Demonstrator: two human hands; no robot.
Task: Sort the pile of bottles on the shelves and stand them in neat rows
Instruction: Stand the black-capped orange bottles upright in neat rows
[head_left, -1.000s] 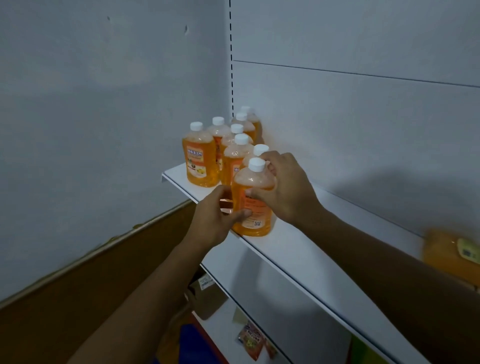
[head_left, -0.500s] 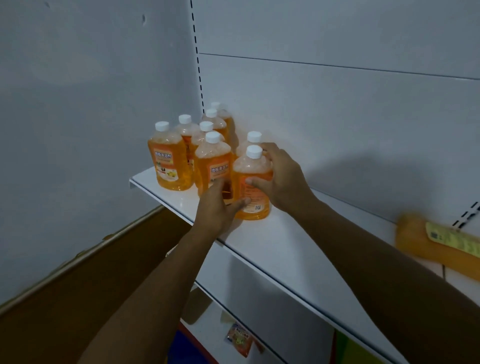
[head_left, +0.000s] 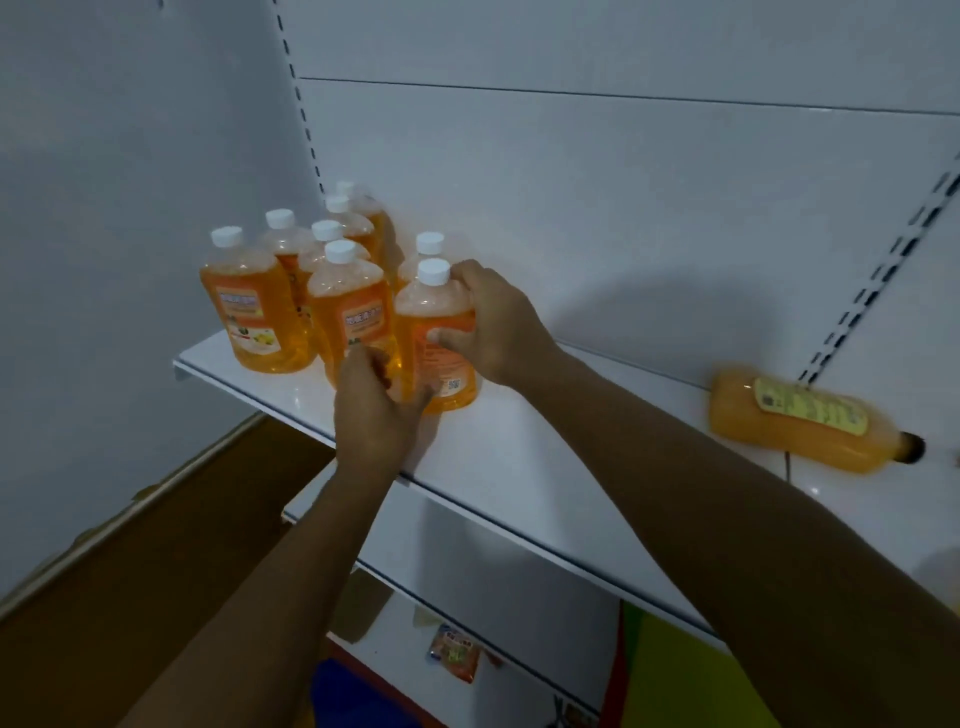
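- Eight upright orange bottles with white caps stand grouped at the left end of the white shelf (head_left: 498, 467), in three rough rows running back toward the wall panel.
- One more orange bottle (head_left: 810, 418), dark-capped with a yellow label, lies on its side well apart at the right of the same shelf.
- My right hand (head_left: 493, 325) grips the front right bottle (head_left: 439, 332), fingers curled round its shoulder and thumb across the label; the bottle stands upright on the shelf.
- My left hand (head_left: 374, 415) reaches in from below, fingers curled against the lower left of that same bottle, beside the middle front bottle (head_left: 353, 312).
- Both forearms extend forward and upward, converging at the bottle.
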